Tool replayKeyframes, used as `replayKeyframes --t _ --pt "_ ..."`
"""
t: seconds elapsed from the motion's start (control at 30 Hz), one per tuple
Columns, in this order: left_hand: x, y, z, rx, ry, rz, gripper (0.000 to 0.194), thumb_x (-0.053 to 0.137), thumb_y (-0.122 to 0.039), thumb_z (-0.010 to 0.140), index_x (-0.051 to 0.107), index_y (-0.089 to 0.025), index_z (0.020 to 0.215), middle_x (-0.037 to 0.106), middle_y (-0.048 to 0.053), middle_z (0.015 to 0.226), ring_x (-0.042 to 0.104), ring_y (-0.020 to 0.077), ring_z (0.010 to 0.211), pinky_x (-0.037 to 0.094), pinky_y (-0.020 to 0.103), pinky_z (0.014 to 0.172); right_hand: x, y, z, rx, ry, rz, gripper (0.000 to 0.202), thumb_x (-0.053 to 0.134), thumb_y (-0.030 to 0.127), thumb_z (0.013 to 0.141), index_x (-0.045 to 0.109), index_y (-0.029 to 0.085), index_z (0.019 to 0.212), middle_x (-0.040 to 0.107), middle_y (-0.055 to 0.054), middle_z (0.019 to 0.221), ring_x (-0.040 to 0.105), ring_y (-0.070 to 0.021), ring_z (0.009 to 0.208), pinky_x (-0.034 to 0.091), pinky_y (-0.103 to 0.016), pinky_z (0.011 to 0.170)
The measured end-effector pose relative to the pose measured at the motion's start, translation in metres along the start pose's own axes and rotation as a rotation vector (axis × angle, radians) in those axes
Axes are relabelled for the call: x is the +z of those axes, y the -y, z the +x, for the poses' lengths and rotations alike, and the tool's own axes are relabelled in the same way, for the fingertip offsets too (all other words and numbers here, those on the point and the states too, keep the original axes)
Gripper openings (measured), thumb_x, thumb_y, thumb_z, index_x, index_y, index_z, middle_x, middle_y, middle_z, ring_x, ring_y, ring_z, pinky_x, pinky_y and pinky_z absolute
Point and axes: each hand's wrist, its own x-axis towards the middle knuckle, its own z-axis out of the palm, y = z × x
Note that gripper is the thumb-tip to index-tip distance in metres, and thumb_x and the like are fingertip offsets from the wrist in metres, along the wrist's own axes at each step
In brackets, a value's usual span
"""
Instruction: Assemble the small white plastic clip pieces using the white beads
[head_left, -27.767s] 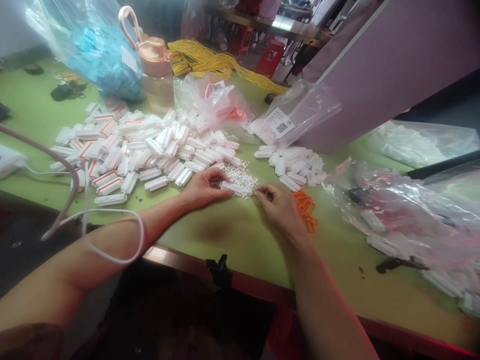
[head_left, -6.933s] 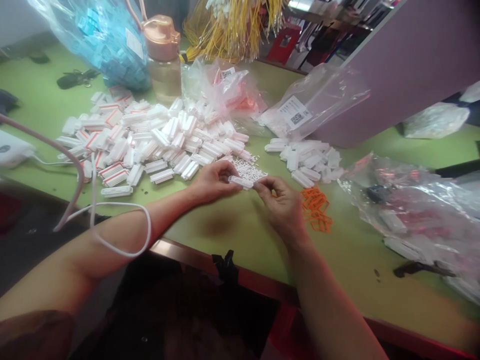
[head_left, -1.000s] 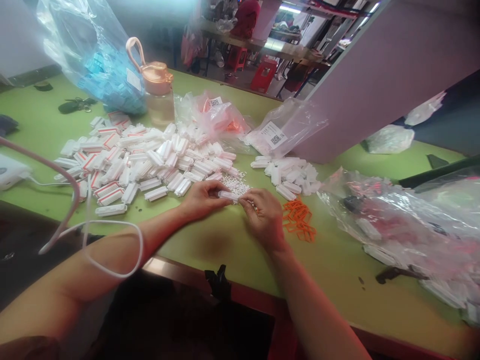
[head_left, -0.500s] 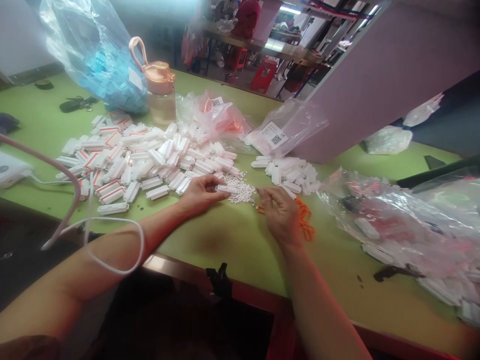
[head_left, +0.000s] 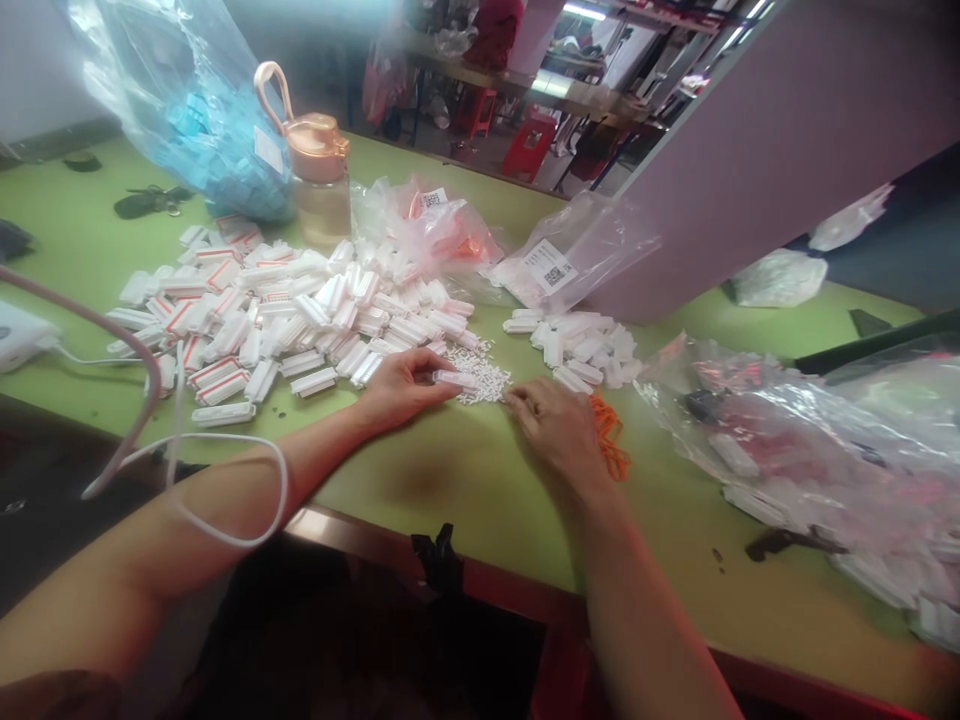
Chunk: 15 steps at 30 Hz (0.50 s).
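My left hand (head_left: 401, 388) is closed, with a small white plastic piece (head_left: 456, 380) pinched between thumb and fingers. Just beyond it lies a pile of tiny white pegs (head_left: 484, 372). At the right edge of that pile is my right hand (head_left: 551, 415), its fingers drawn together and the tips down by the pegs; whatever they pinch is too small to make out. Orange strips (head_left: 613, 440) stick out from beside the right hand, partly covered by it. Behind my left hand spreads a large heap of white plastic casings (head_left: 300, 310), some with red-orange strips.
A smaller group of white pieces (head_left: 589, 345) lies beyond my right hand. Farther back stand a drink bottle (head_left: 322, 190) and a bag of blue parts (head_left: 232, 170). A plastic bag (head_left: 750, 400) covers the right side. A white cable (head_left: 281, 480) loops over my left forearm.
My right hand has lowered and turned flatter, its fingertips nearer the tabletop beside the pegs. It now covers an orange bit seen before. My left hand keeps its hold, nearly still.
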Motion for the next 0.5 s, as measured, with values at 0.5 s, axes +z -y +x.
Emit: replayKeyframes --t 0.5 --pt "0.007 -0.004 -0.005 0.058 0.065 0.084 0.03 0.076 -0.036 0.066 0.069 -0.013 0.084 0.063 0.0 0.07 0.05 0.0069 0.06 0.042 0.021 0.058 0.016 0.029 -0.004 -0.119 -0.215 0.388 0.017 0.058 0.034 0.088 0.067 0.022 0.081 0.06 -0.005 0.087 0.058 -0.0171 0.078 0.047 -0.031 0.067"
